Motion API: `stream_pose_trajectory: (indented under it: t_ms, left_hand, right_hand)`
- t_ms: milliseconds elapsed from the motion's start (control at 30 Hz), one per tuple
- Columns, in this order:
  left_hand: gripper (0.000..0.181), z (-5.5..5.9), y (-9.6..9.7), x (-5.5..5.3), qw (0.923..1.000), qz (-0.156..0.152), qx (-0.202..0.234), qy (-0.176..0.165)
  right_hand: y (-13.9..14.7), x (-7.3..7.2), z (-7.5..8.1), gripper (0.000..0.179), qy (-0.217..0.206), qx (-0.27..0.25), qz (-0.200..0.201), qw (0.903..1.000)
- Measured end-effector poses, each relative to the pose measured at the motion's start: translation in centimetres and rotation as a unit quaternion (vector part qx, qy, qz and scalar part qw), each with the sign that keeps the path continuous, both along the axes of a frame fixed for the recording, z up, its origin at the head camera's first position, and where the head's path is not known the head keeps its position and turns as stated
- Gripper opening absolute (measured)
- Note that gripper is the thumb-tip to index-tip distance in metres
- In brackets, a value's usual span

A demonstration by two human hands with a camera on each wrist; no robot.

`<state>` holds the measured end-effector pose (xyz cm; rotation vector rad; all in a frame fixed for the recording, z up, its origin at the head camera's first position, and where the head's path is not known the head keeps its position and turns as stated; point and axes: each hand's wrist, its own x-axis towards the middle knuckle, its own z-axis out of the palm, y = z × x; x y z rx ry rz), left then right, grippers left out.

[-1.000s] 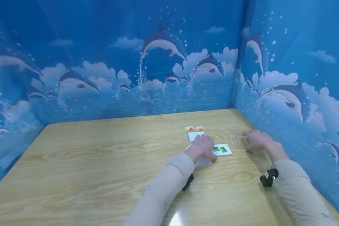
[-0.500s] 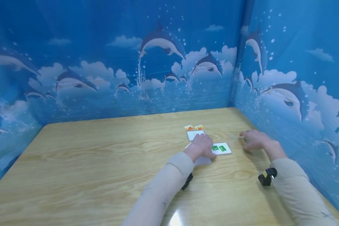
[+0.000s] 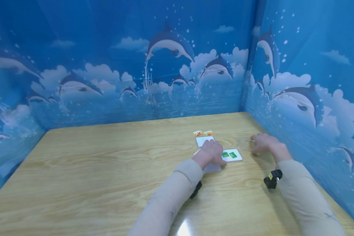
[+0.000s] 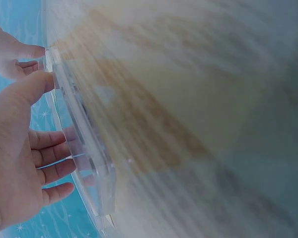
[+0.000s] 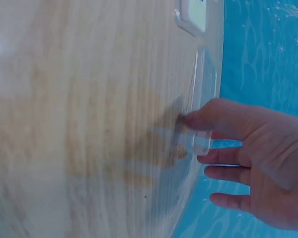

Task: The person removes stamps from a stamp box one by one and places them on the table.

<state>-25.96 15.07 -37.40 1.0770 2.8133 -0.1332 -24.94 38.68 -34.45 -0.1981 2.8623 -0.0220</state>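
In the head view my left hand [image 3: 211,153] lies over a small group of flat clear-and-white pieces. The left wrist view shows its thumb on the near edge of a clear plastic case [image 4: 87,134], with the fingers behind it, gripping it. To its right is a white case with green pictures [image 3: 233,155]. A whitish clear piece [image 3: 213,168] shows below the palm. Farther right, my right hand [image 3: 265,144] holds the end of a clear plastic lid [image 5: 204,84], thumb on the near side and fingers beyond. In the head view this lid is faint.
Behind the left hand lies a white rectangular case [image 3: 203,141], with two small red-and-yellow picture cards [image 3: 208,133] beyond it. Dolphin-print blue curtains [image 3: 135,82] close off the back and right sides of the wooden table [image 3: 106,170].
The right hand has shifted slightly away from me, and the clear lid has moved back and tilted with it. The left hand stays in place.
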Motion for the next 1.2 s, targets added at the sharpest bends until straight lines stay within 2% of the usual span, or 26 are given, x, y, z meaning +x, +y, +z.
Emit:
stream_pose_trajectory:
  t_ms: [167,367,500,600,733,867,1133,1200]
  left_hand:
    - [0.049,0.1,0.1,0.1,1.0000,-0.003,0.000,0.001]
    - [0.049,0.1,0.1,0.0,1.0000,-0.004,0.001,-0.003]
    - [0.050,0.1,0.1,0.0,1.0000,-0.005,-0.001,-0.006]
    - [0.051,0.0,0.1,0.0,1.0000,-0.004,0.000,-0.006]
    - [0.051,0.0,0.1,0.1,1.0000,-0.001,0.003,-0.004]
    - [0.052,0.0,0.0,0.3,1.0000,-0.001,-0.002,0.004]
    - [0.053,-0.4,0.0,-0.1,0.9996,-0.014,-0.011,0.023]
    - [0.053,-0.4,0.0,-0.1,0.9996,-0.013,-0.010,0.023]
  right_hand:
    - [0.1,0.1,0.4,0.063,-0.020,-0.012,-0.014,0.9996]
    - [0.3,0.1,0.3,0.065,-0.024,-0.028,-0.009,0.9993]
    - [0.5,0.1,0.1,0.067,-0.004,-0.036,0.009,0.9993]
    - [0.6,0.3,-0.1,0.064,0.024,-0.068,0.019,0.9972]
    - [0.5,0.4,-0.2,0.051,0.065,-0.135,0.028,0.9882]
    - [0.0,0.5,-0.1,0.043,0.094,-0.181,0.032,0.9784]
    - [-1.3,0.6,-0.3,0.031,0.109,-0.269,0.027,0.9566]
    - [-1.7,0.7,-0.3,0.030,0.105,-0.280,0.021,0.9539]
